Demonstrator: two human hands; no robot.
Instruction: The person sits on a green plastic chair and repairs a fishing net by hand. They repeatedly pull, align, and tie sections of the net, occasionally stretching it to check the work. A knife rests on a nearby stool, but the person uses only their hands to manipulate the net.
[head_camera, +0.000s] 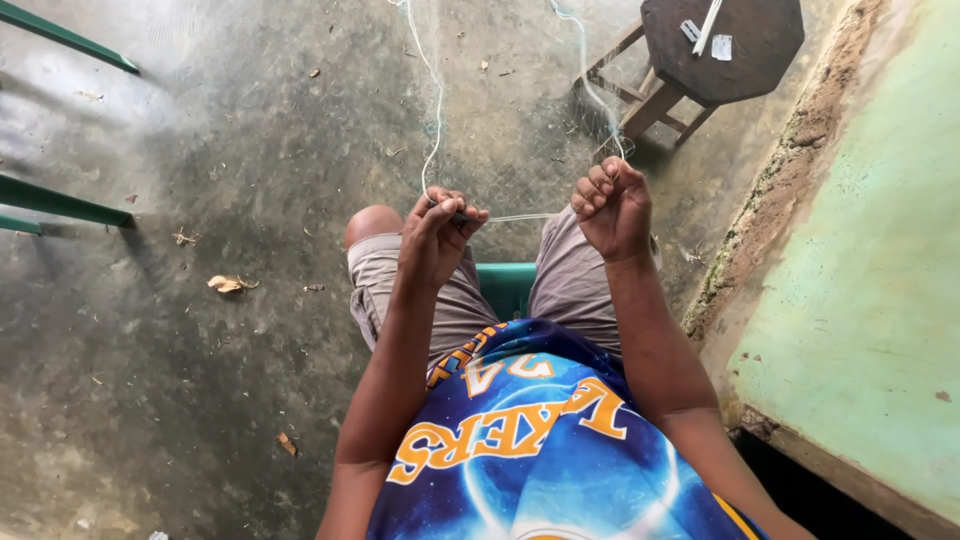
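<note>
We hold a thin, pale fishing line (520, 217) taut between our two hands, above our lap. Our left hand (437, 235) is closed, thumb and fingertips (462, 210) pinched together on the line and on a small dark object that we cannot identify. Our right hand (612, 205) is curled into a loose fist, fingers folded tight to the palm, with the line clamped inside it. A short, straight length of line spans the gap between the two hands. From each hand a further strand rises away across the floor towards the top of the view: one curves up from the left hand, the other runs up from the right hand, past the stool.

We sit on a green seat (505, 285), visible between our knees, in grey shorts (575, 275) and a blue printed shirt (540, 440). Beyond the right hand stands a dark wooden stool (700, 60) bearing a few small pale items. The concrete floor (200, 350) carries scattered dry leaves (228, 284). Green metal bars (60, 205) cross the left edge; a green-painted ledge (870, 300) borders the right.
</note>
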